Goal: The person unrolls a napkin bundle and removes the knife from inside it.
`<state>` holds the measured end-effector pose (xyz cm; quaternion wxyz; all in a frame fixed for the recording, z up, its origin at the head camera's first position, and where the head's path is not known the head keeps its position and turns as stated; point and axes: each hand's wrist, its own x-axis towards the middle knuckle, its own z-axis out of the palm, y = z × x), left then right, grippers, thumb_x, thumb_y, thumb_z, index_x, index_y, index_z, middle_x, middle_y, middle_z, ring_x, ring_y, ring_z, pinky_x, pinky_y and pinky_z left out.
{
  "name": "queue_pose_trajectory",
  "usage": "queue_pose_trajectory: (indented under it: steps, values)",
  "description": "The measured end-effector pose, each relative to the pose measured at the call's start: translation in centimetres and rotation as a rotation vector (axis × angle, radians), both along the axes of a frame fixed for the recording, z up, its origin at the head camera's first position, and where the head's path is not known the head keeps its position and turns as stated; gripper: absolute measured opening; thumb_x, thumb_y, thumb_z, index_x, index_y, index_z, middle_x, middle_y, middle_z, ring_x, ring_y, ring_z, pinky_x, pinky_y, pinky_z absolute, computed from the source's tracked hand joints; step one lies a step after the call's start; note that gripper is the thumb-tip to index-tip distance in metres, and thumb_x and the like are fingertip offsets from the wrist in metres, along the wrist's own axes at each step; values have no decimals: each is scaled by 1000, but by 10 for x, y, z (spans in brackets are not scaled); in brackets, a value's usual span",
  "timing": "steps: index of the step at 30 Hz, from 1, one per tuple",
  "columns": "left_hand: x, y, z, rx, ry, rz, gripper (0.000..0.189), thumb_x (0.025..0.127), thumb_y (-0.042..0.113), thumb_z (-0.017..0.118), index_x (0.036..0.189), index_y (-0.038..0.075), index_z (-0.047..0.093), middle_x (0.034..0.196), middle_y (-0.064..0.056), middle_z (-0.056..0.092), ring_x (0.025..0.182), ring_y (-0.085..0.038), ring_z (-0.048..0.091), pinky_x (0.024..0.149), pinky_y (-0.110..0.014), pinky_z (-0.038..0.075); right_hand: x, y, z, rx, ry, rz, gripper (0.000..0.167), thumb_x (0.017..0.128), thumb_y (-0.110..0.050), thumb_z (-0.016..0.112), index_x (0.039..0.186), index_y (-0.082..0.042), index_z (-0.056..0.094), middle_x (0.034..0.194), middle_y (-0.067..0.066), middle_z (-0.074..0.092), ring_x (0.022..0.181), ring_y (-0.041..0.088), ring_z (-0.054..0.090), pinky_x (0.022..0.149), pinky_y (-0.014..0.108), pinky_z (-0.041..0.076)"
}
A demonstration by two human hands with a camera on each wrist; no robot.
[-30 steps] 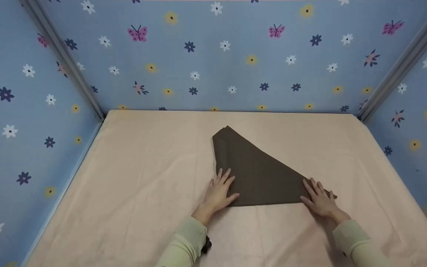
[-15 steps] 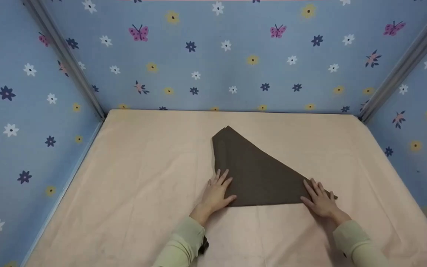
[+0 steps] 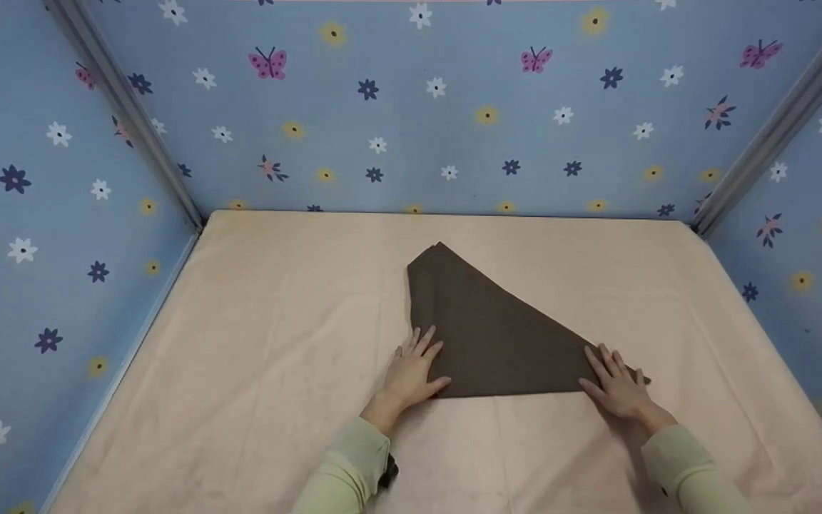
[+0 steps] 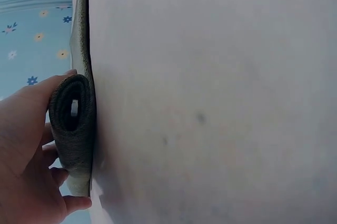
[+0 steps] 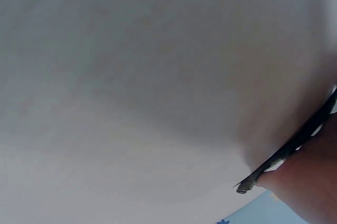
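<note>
A dark brown folded cloth lies on the table in the head view, narrowing to a point at the right. My left hand rests on its lower left edge with fingers spread. Over the right corner lies my right hand, its fingers fairly straight. In the left wrist view the end of the cloth shows as a thick rolled fold with a hollow middle, with my left hand against it. The right wrist view has only a thin edge of the cloth beside my right hand.
A pale peach sheet with light creases covers the table. Blue panels printed with flowers and butterflies stand at the back and both sides. Grey posts run up the back corners.
My left hand has slid slightly left, and the cloth's left edge has shifted a little with it. The right hand stays in place on the right corner.
</note>
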<state>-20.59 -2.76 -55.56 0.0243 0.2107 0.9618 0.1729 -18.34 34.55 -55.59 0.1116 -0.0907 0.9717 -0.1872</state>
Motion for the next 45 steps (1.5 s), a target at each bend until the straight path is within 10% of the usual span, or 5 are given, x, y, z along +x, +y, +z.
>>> queue_pose_trajectory:
  steps: [45]
  values:
    - [1, -25, 10, 102, -126, 37, 66, 81, 41, 59, 135, 10, 37, 144, -9, 22, 132, -30, 16, 98, -54, 24, 0, 0, 0, -9, -7, 5, 67, 93, -42, 38, 140, 2, 16, 142, 27, 3, 127, 47, 0, 88, 70, -3]
